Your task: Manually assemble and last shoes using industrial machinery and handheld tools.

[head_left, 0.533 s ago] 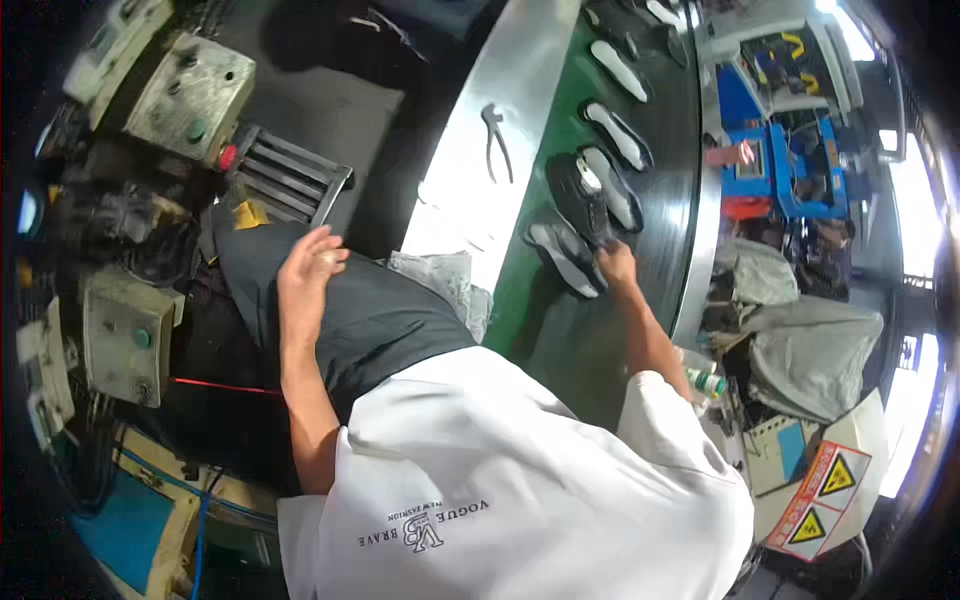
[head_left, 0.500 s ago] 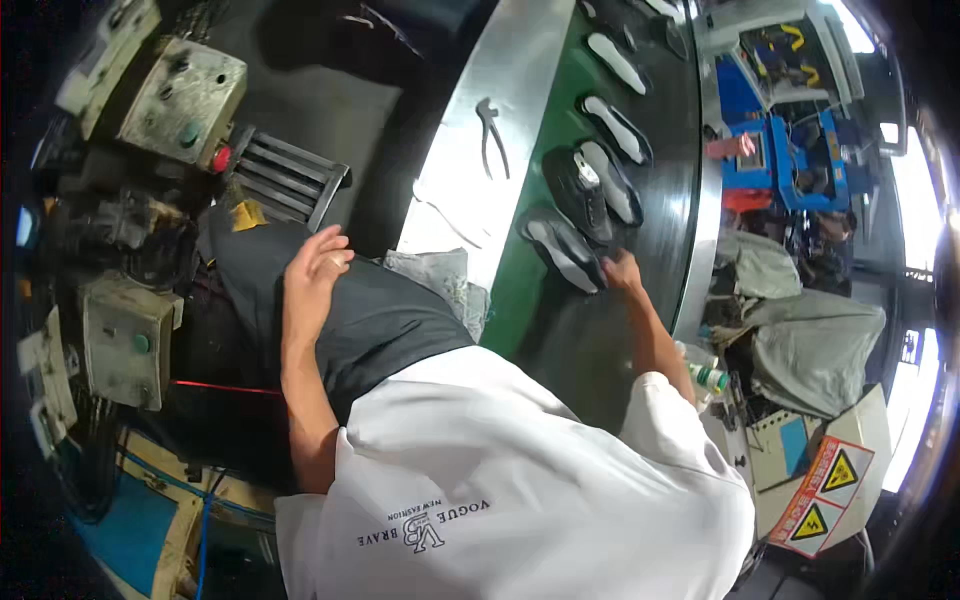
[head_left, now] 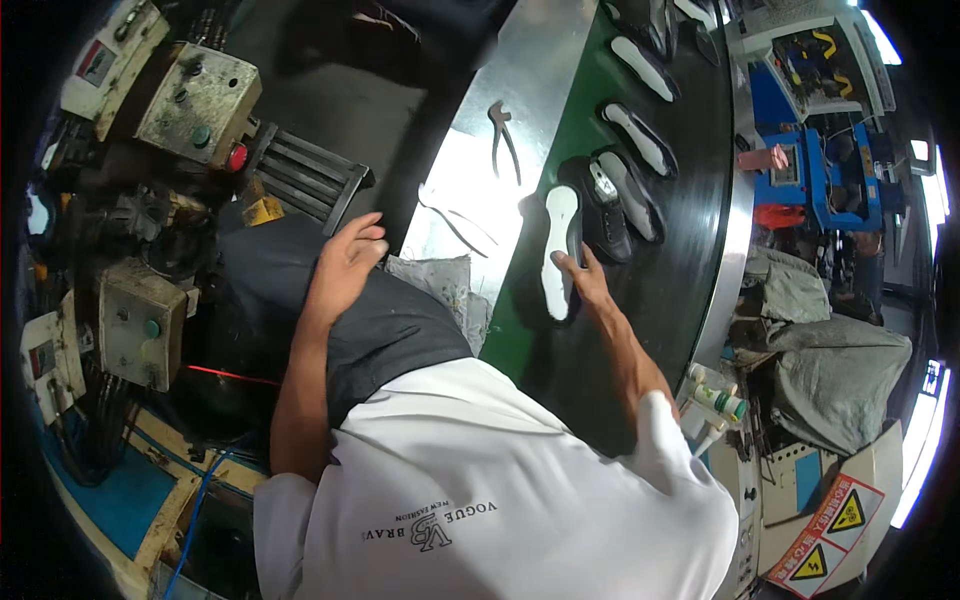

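My right hand (head_left: 588,275) grips a dark shoe upper (head_left: 560,225) by its side, with the pale sole side facing up above the green conveyor belt (head_left: 515,320). Just beyond it lie a black lace-up shoe (head_left: 612,228) with a white tag and another sole-up shoe (head_left: 632,195). More sole-up shoes, among them one shoe (head_left: 640,140) and a farther shoe (head_left: 645,70), lie up the belt. Over my lap, my left hand (head_left: 348,265) hangs with loosely bent fingers and nothing visible in it.
Pincers (head_left: 503,140) and a second metal hand tool (head_left: 455,220) rest on the shiny metal ledge (head_left: 470,155). A grey cloth (head_left: 440,285) lies by my knee. Control boxes (head_left: 195,105) stand left; bottles (head_left: 715,395) and a blue machine (head_left: 835,190) are at right.
My right hand has taken the nearest shoe up off the belt and brought it left, turning it more upright in view. My left hand has shifted slightly right.
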`<action>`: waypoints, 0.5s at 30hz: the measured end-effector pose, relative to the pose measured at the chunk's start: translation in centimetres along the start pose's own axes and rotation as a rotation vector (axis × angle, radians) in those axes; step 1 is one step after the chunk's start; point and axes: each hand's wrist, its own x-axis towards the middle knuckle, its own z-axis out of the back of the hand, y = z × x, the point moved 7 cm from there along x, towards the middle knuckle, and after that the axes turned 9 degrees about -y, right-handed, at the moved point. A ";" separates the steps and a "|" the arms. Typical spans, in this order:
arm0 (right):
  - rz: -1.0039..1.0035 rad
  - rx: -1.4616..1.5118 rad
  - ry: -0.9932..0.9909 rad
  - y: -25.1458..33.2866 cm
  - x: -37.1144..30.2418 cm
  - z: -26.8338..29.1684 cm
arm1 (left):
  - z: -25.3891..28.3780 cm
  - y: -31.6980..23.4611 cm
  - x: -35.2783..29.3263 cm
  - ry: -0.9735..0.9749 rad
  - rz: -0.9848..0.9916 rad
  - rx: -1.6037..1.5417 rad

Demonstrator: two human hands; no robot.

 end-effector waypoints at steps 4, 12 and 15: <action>0.021 0.126 0.129 13.3 -7.3 -11.7 | -1.0 -7.3 0.9 -0.052 -0.136 -0.031; 0.439 -0.112 0.694 24.2 -19.1 -30.6 | 11.0 -11.7 -3.3 -0.530 -0.226 -0.258; 0.764 -0.112 0.736 27.1 -22.5 -36.4 | 15.1 -9.1 -8.5 -0.663 -0.244 -0.187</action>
